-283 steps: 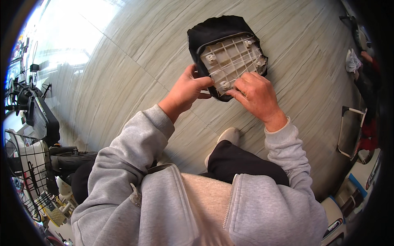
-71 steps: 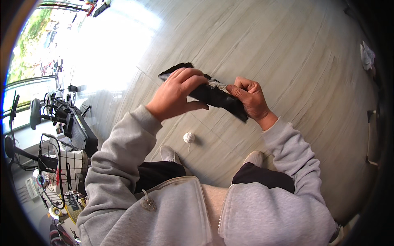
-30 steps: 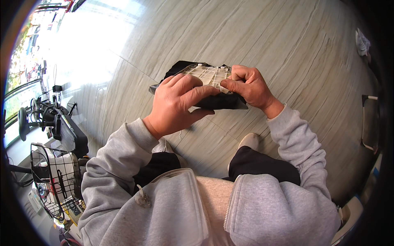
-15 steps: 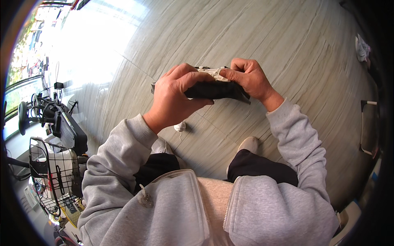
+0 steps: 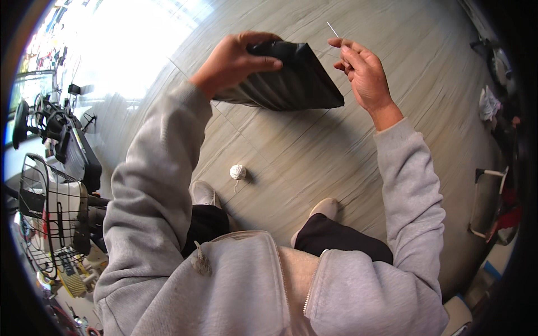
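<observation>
1. With our left hand we grip the black cushion, above the floor.
2. In our right hand, the fingers pinch a thin needle, apart from the cushion.
3. One white string ball lies below, near our shoes.

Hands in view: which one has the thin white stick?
The right hand, which pinches the thin white stick; the left hand grips the black pad instead.
</observation>
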Demonstrator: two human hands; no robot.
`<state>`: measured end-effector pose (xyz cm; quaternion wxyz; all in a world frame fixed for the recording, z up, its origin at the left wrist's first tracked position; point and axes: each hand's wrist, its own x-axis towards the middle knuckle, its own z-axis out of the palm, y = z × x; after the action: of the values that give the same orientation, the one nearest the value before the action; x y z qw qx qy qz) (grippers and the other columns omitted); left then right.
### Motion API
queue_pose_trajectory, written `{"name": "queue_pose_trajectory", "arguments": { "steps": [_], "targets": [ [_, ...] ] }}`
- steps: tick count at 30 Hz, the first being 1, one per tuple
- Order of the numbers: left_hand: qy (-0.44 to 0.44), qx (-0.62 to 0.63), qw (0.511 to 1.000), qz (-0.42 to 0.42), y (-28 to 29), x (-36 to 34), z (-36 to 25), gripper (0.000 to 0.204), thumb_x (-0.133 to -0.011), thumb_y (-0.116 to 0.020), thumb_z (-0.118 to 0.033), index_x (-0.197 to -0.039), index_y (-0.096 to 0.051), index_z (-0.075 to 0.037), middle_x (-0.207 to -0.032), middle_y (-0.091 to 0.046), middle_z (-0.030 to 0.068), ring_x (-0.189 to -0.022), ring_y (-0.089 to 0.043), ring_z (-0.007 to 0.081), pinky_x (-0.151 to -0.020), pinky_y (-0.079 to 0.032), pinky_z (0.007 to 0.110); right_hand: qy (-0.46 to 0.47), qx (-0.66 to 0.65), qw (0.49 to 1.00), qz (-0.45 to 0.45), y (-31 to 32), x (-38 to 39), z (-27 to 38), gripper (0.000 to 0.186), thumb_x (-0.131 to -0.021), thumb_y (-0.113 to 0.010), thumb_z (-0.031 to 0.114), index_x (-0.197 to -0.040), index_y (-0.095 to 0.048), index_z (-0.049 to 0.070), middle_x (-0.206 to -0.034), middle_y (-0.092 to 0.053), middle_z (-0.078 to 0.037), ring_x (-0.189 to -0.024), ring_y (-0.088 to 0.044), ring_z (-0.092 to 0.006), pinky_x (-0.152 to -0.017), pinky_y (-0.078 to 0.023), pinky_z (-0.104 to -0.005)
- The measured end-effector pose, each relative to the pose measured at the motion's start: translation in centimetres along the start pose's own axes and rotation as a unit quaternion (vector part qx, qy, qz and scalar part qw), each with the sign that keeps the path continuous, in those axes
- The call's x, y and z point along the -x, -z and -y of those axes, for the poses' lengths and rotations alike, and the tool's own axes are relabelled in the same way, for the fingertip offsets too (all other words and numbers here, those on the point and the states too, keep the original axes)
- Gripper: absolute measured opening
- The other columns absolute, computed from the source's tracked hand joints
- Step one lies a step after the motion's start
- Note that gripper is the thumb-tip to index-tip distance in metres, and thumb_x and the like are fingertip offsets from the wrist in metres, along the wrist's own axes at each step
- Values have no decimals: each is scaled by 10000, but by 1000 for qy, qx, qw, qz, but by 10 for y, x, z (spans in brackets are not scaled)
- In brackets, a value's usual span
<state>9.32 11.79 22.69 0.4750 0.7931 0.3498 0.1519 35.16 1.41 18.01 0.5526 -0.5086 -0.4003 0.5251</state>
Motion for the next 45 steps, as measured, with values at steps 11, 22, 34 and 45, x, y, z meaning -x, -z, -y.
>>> {"name": "queue_pose_trajectory", "arguments": {
  "steps": [11, 22, 34, 45],
  "targets": [
    [-67, -67, 995, 9, 3, -1, 2, 489, -794, -795, -228, -1240, -636, -106, -1119, -632, 102, -1038, -608, 244, -939, -481, 351, 2, 92, 995, -47, -11, -6, -9, 298, -1018, -482, 200, -1126, -667, -7, -905, -625, 5, -749, -481, -47, -704, -470, -243],
    [-173, -172, 959, -142, -86, 83, -44, 551, -600, -859, -158, -1118, -674, -129, -1004, -642, 81, -865, -640, 280, -726, -538, 373, 99, 2, 995, 10, -7, 75, 81, 278, -1025, -439, 159, -1207, -533, -29, -812, -607, -48, -680, -529, -89, -653, -422, -215],
    [-218, -221, 940, -143, -120, 105, -44, 559, -604, -825, -187, -1126, -650, -93, -924, -641, 32, -804, -619, 200, -690, -502, 331, 64, 311, 946, 61, -26, 127, 99, 134, -887, -615, -76, -1009, -657, -41, -835, -640, -63, -737, -602, -114, -662, -488, -228],
    [-206, -205, 947, -134, -123, 111, -44, 582, -581, -864, -181, -1115, -665, -69, -923, -657, 66, -793, -633, 236, -704, -512, 349, 165, 575, 798, 75, -17, 136, 99, 261, -681, -718, -19, -914, -736, 97, -722, -476, -42, -655, -522, -203, -516, -437, -321]
  ]
}}
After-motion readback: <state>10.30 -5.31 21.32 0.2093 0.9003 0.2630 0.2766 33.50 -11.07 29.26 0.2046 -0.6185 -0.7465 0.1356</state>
